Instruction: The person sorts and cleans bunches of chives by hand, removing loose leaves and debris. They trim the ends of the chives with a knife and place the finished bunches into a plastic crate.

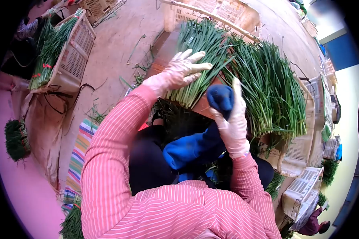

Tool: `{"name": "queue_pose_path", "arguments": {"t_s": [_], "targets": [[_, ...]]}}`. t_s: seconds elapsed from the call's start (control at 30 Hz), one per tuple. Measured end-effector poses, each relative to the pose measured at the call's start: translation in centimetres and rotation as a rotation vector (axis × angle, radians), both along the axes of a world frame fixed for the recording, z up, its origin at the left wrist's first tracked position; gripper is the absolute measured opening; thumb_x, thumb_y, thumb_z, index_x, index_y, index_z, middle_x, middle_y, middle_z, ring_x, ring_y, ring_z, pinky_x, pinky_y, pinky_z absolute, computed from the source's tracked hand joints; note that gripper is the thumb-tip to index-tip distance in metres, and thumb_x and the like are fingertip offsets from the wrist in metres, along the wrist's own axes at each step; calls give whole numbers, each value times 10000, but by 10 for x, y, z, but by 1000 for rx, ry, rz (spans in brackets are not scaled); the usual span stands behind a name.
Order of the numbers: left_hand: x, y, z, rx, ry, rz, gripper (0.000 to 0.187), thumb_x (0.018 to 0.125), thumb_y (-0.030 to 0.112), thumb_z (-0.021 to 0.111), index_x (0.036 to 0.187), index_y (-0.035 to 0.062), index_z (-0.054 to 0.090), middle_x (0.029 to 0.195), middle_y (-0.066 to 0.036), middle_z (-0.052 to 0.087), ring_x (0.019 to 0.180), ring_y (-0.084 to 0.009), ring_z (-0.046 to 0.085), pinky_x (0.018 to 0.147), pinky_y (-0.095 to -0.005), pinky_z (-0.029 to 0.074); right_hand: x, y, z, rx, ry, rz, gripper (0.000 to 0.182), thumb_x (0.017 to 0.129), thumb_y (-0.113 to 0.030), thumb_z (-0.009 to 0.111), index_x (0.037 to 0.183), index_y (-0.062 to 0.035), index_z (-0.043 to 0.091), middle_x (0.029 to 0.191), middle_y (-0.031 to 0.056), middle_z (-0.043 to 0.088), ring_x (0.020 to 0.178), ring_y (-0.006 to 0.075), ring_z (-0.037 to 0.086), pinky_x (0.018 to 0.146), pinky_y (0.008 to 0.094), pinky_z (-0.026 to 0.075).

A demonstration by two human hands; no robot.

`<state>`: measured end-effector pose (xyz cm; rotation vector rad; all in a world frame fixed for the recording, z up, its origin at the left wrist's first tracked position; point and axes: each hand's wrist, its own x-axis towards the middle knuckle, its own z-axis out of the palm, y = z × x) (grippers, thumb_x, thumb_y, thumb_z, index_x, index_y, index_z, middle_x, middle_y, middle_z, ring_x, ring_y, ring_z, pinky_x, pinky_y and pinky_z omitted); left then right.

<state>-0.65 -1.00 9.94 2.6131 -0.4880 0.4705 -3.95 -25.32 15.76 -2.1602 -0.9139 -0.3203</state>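
Note:
My left hand (183, 69), in a pale glove, lies flat with spread fingers on a bundle of long green chives (199, 55). My right hand (233, 119), also gloved, grips a dark blue cloth-like thing (220, 97) just below the chives. A much larger heap of chives (267, 87) fans out to the right over a crate. Both arms wear pink striped sleeves. Blue fabric (191, 149) lies in my lap under the right hand.
A white plastic crate (73, 55) filled with chives stands at the left. Another crate (211, 12) sits beyond the bundle. More crates (303, 187) stand at the right. A striped mat (77, 155) lies on the dirt floor. A person (313, 225) sits at the lower right.

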Motion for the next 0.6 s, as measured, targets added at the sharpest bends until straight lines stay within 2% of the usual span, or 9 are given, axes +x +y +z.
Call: {"name": "queue_pose_path", "arguments": {"t_s": [0.03,0.1,0.13,0.27,0.33,0.4,0.5,0.53,0.6], "targets": [[16,3,-11,72,107,-22,418,894,329,548,1307,374,499,1513,-91,257,1337,-471,235,1092,-539,206,5,15,5,-94,7,16,868,723,-85,717,1456,-78,252,1253,177,484,1106,347,510,895,379,459],[35,10,-36,185,111,-24,407,893,384,522,1299,397,506,1529,-82,224,1361,-466,198,1104,-547,173,12,46,3,-254,44,-27,875,664,-121,755,1423,-94,319,1252,145,494,1027,340,562,806,392,498],[41,12,-42,214,119,-33,400,893,394,519,1292,409,509,1531,-77,221,1370,-461,184,1107,-549,162,18,55,-16,-331,-116,-34,801,715,-141,699,1422,-101,324,1172,116,529,878,279,604,706,359,517],[41,9,-55,157,33,-58,384,895,367,523,1278,383,534,1514,-77,259,1355,-461,208,1102,-548,176,-7,68,-68,-901,-320,-14,595,810,-106,501,1390,-110,368,960,52,541,675,155,573,532,283,488],[40,7,-56,146,57,-49,385,897,365,521,1282,380,531,1513,-80,259,1354,-462,208,1101,-550,175,-35,51,-64,-959,-205,247,597,804,-111,515,1384,-149,383,909,62,566,666,178,592,552,302,506],[42,6,-53,163,91,-50,391,905,374,507,1296,382,517,1517,-83,249,1353,-465,206,1105,-550,157,-54,10,-96,-680,119,455,611,792,-132,531,1387,-161,397,937,82,594,691,209,616,587,327,528],[43,9,-49,125,200,-69,369,944,425,434,1305,392,505,1524,-80,238,1361,-470,176,1116,-539,120,-32,22,-19,-437,223,319,753,666,-72,653,1382,-132,431,1012,112,607,828,276,612,716,362,518],[51,9,-55,125,198,-70,369,944,425,434,1305,392,505,1524,-80,238,1361,-470,176,1116,-539,120,-20,28,-2,-402,275,262,798,595,-1,694,1352,-100,461,1313,92,534,1035,291,584,888,336,485],[68,10,-71,-40,440,-10,361,974,442,356,1298,398,510,1529,-70,232,1370,-471,150,1122,-525,89,1,49,17,-431,59,141,769,619,-17,695,1348,-109,468,1230,116,577,989,296,593,851,340,493]]}}
